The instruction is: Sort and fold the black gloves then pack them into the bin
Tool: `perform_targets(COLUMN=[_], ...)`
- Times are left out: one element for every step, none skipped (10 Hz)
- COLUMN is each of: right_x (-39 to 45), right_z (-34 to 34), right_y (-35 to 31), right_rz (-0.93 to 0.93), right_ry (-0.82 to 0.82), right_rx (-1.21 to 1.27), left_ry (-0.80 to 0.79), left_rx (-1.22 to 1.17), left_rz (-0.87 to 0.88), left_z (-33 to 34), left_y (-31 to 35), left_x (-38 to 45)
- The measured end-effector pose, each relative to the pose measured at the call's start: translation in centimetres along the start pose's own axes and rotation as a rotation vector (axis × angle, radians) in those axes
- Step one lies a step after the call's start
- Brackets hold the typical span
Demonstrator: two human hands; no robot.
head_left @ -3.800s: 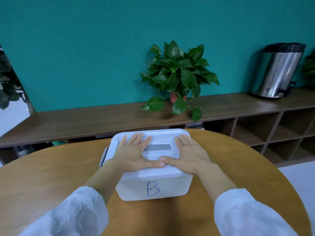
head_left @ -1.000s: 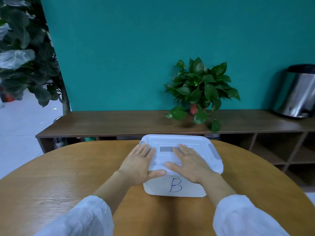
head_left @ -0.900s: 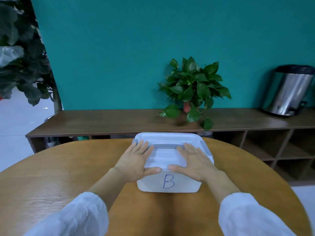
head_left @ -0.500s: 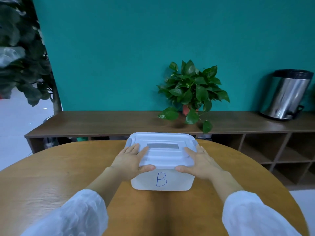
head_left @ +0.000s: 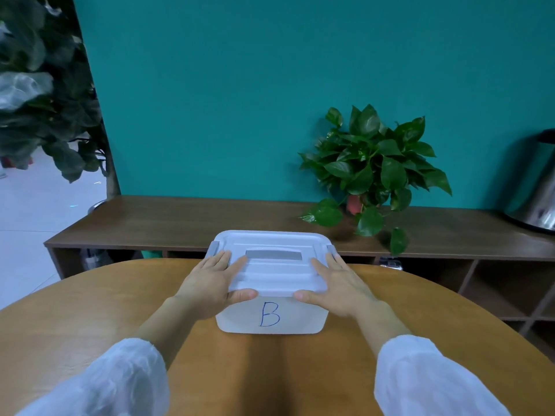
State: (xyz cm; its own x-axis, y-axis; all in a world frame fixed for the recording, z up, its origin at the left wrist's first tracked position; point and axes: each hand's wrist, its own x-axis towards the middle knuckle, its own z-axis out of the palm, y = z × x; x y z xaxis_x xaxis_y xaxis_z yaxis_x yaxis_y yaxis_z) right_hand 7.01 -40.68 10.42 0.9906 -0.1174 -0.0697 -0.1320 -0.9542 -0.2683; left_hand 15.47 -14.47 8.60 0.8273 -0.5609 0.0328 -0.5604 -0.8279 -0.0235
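An office or institutional common room, judging by its furnishings: a round wooden table (head_left: 90, 319) stands before a flat teal wall (head_left: 240, 100), along whose foot runs a long, low dark-wood sideboard (head_left: 180, 220) with open cubbyholes (head_left: 504, 289) at its right end. A potted leafy plant (head_left: 372, 166) and a stainless-steel urn (head_left: 537, 190) sit on the sideboard's top. A large-leaved indoor tree (head_left: 45, 94) stands at the wall's left edge, beside pale tiled flooring (head_left: 30, 211).

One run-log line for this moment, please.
bin: lidded, on table | left hand: on lid | right hand: on lid
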Motion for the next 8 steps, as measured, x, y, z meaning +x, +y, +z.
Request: perform_targets(right_x=[2.1,3.7,4.8,5.5,5.9,5.9,5.4,4.6], right_z=[0.2,0.3,0.3,0.3,0.3,0.1,0.0,-0.6], right_y=[-0.4,-0.8,-0.8,-0.9,-1.4,-1.7,-2.3,-3.2], right_rz=[0.001,-0.003,-0.005,0.002,0.007,0.017,0.020,0.023], right_ry=[0.007,0.016,0.020,0.015,0.011,-0.015,-0.038,-0.017], right_rx=[-0.004,-0.011,-0.014,-0.024,-0.052,-0.109,-0.131,-0.128], left_ry=[0.014,0.016,0.019,0.010,-0.009,-0.028,-0.046,-0.050], left_rx=[-0.002,0.006,0.009,0.004,0.029,0.055,0.036,0.009], left_rz=[-0.006,-0.005,-0.015,-0.011,-0.006,-0.009,-0.019,-0.018], left_z=[0.2,0.4,0.5,0.3,0.1,0.0,-0.1,-1.1], left_y=[-1.3,-2.6,-3.1,-3.4,-3.8,-3.6,-3.4,-2.4], left_x=[1.5,2.8,3.7,4.4,4.8,5.0,4.6,3.8])
